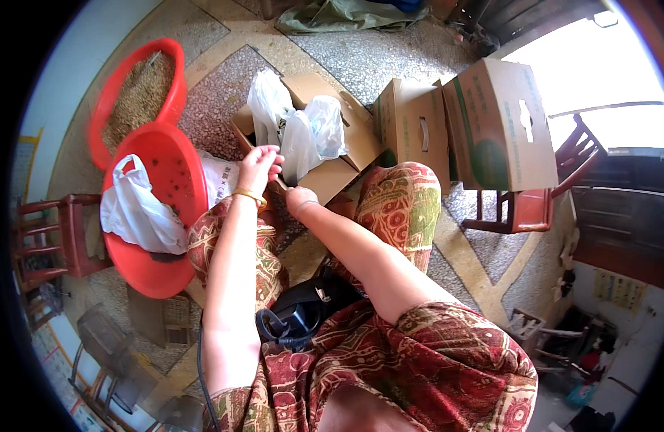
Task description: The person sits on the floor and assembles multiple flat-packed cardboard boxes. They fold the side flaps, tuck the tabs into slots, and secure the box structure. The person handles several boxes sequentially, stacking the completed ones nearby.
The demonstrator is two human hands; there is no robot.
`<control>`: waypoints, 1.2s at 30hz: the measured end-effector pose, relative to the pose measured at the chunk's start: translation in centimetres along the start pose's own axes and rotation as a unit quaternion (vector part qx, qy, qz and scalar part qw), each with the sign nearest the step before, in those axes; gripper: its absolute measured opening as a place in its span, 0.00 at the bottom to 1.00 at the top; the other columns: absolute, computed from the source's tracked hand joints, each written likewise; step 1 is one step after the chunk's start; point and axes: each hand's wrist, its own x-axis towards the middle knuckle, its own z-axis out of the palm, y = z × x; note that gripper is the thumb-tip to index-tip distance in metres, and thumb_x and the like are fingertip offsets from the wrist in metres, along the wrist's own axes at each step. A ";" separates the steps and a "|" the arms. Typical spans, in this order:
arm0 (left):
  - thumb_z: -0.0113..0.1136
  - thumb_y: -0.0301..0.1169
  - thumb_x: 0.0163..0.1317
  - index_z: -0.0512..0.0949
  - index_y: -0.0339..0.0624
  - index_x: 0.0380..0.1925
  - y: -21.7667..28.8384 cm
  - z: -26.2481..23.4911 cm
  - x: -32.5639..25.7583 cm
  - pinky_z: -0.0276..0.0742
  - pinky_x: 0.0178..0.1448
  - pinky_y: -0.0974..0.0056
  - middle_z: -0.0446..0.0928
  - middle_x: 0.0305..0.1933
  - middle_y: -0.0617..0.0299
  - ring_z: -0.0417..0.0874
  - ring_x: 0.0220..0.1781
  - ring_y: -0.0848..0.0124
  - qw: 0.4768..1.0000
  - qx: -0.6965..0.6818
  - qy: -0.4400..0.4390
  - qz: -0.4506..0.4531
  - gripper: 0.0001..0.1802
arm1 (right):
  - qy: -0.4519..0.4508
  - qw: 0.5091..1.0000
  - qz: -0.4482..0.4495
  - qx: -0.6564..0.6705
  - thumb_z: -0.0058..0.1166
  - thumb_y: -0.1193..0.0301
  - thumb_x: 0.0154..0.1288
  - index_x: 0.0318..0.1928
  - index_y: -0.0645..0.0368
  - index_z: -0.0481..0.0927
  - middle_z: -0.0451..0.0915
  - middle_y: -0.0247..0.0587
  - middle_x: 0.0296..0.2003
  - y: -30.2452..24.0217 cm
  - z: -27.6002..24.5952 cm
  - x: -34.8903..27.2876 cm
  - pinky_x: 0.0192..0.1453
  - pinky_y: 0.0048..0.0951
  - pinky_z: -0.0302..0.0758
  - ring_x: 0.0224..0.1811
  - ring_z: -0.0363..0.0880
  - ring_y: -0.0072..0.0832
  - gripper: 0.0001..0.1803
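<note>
Reaching forward, both hands [258, 167] [300, 199] at the open cardboard box [346, 155].

right hand [301, 199]: fingers hidden, grasp unclear | open box [332, 169]: contents hidden by bags [303, 129]

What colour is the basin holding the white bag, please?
Red; the basin with the white bag shows best in the head view.
</note>
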 end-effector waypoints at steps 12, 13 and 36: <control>0.52 0.39 0.62 0.73 0.51 0.41 -8.7 -0.1 -4.0 0.72 0.29 0.72 0.78 0.33 0.68 0.76 0.28 0.79 0.987 0.019 0.038 -0.156 0.10 | -0.060 0.990 -0.092 -0.086 0.47 0.67 0.56 0.41 0.51 0.80 0.79 0.40 0.43 2.2 -0.9 -3.0 0.47 0.34 0.74 0.45 0.78 0.35 0.13; 0.52 0.39 0.62 0.73 0.50 0.41 -9.2 -0.6 -5.0 0.72 0.30 0.72 0.78 0.33 0.68 0.76 0.29 0.79 0.984 0.021 0.058 -0.170 0.10 | -0.051 0.992 -0.079 -0.085 0.47 0.67 0.56 0.42 0.49 0.80 0.78 0.38 0.45 1.4 -0.7 -3.6 0.49 0.35 0.73 0.48 0.76 0.34 0.13; 0.48 0.36 0.64 0.73 0.47 0.43 -7.9 0.0 -10.4 0.73 0.37 0.71 0.78 0.35 0.66 0.78 0.34 0.77 0.987 -0.115 0.008 -0.115 0.11 | 0.069 0.971 -0.002 -0.231 0.41 0.68 0.60 0.47 0.46 0.76 0.70 0.30 0.52 4.7 -0.7 -5.1 0.62 0.60 0.51 0.60 0.62 0.28 0.16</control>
